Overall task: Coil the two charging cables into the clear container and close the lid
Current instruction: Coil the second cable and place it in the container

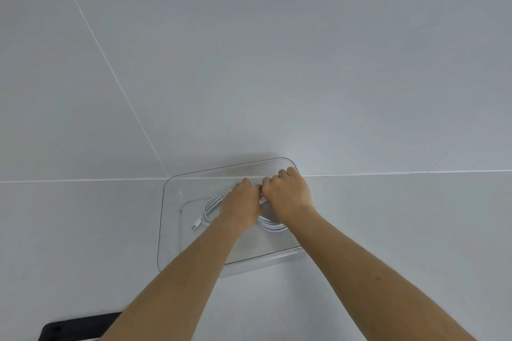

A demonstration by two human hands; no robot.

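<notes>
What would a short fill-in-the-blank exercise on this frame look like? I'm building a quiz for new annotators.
1. The cables coiled in the clear container are ____ in colour.
2. The container has no ____ on it while the left hand and right hand grip the cables.
3. A cable plug lies to the ____ of the left hand.

Missing words: white; lid; left.

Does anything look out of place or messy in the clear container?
Nothing spilled or damaged. Only a plug end pokes loose from the white cables coiled inside the clear container, left of the left hand.
</notes>
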